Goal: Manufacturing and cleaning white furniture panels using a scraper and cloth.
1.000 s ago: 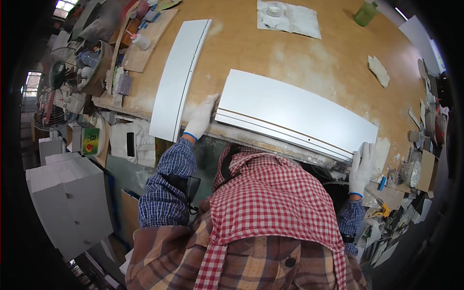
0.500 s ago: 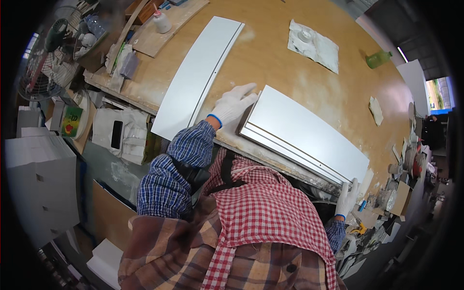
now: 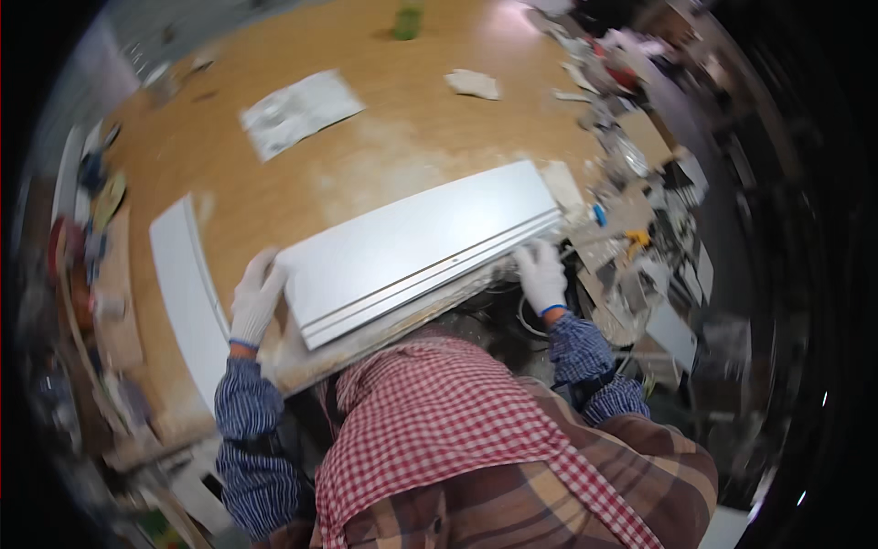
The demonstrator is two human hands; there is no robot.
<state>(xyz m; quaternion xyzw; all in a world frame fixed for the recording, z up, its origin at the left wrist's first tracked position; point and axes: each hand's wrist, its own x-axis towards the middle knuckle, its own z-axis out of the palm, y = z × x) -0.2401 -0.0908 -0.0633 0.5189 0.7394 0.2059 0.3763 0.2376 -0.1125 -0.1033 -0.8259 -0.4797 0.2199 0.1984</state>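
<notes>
A long white grooved panel (image 3: 421, 242) lies near the table's front edge, two dark grooves running along its near side. At its left end is my left hand (image 3: 259, 297), in a white knit glove with a blue cuff, fingers closed against the panel's end. My right hand (image 3: 543, 277), gloved the same way, grips the near edge close to the right end, with some fingertips hidden by the panel. A second white panel (image 3: 187, 293), also grooved, lies to the left of my left hand.
The wooden table (image 3: 412, 128) bears a white sheet (image 3: 302, 112), a crumpled pale scrap (image 3: 473, 84) and a green bottle (image 3: 407, 22). At right is a cluttered heap with a yellow-handled tool (image 3: 637, 239). A wooden board (image 3: 117, 302) lies at the far left.
My view has swung right. My left hand, previously spread beside the panel's left end, now closes on that end. The right hand remains at the other end's near edge.
</notes>
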